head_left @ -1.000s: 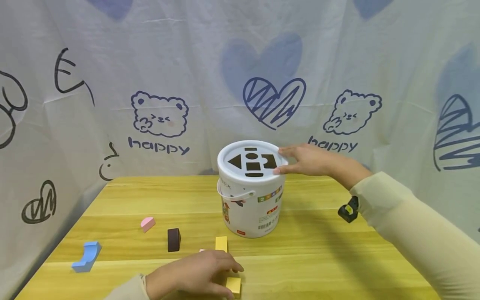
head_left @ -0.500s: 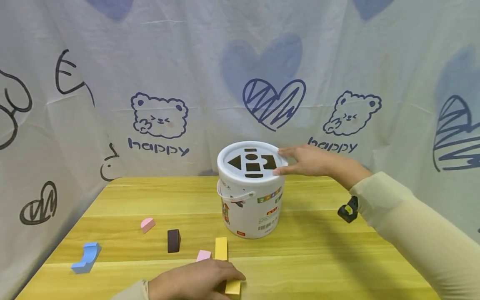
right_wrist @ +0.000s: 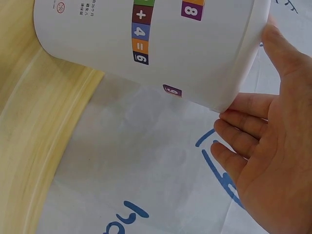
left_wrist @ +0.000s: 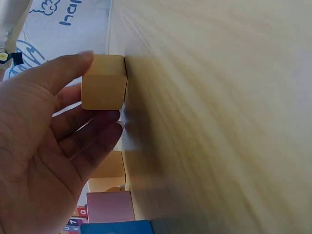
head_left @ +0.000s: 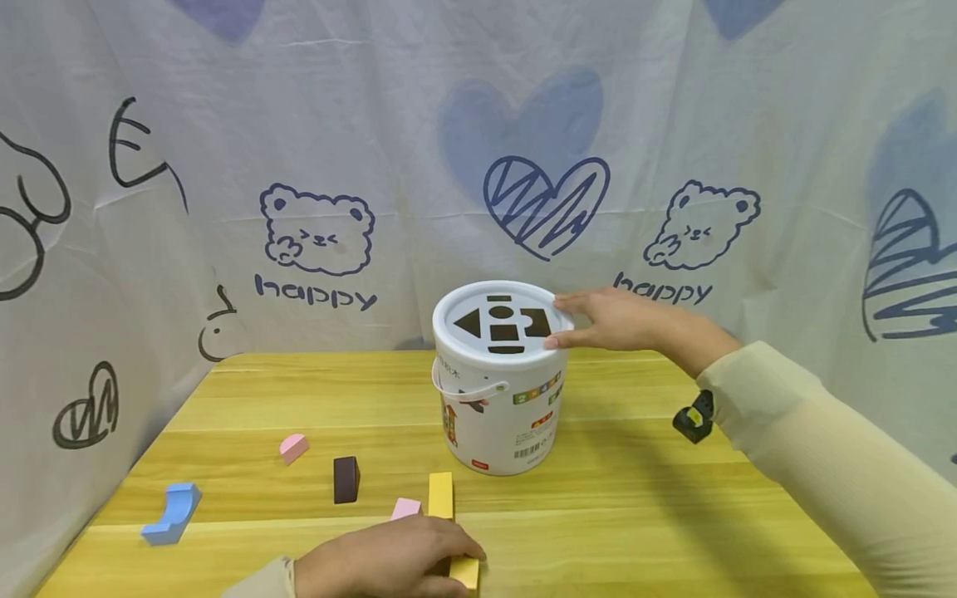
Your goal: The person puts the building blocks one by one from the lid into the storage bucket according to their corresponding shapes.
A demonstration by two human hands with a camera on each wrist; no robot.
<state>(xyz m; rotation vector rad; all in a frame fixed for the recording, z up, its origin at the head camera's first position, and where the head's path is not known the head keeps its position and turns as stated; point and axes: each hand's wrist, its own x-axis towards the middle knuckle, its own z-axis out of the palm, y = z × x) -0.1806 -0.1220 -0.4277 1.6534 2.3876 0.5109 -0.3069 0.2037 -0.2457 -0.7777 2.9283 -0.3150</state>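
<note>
My left hand [head_left: 392, 558] is low at the front of the table and pinches a yellow block [left_wrist: 103, 83] between thumb and fingers. The block sits on or just above the wood. In the head view the hand covers part of this yellow block [head_left: 465, 573]. Just beyond lie another yellow block [head_left: 441, 496] and a pink block [head_left: 407, 508]. My right hand [head_left: 631, 320] rests on the right rim of a white bucket [head_left: 503, 415], fingers loosely extended, thumb touching the lid [head_left: 478, 340]. Dark shape cut-outs, among them a triangle, circle and square, mark that lid.
On the left of the wooden table [head_left: 247, 399] lie a blue curved block [head_left: 174, 513], a pink half-round block [head_left: 295, 448] and a dark brown block [head_left: 345, 480]. Printed white cloth [head_left: 419, 166] hangs behind. A black device [head_left: 694, 419] is at the right wrist.
My left hand has shifted slightly toward the front, uncovering more of the pink block and far yellow block, and its fingers have closed in on the near yellow block. The right hand stays put.
</note>
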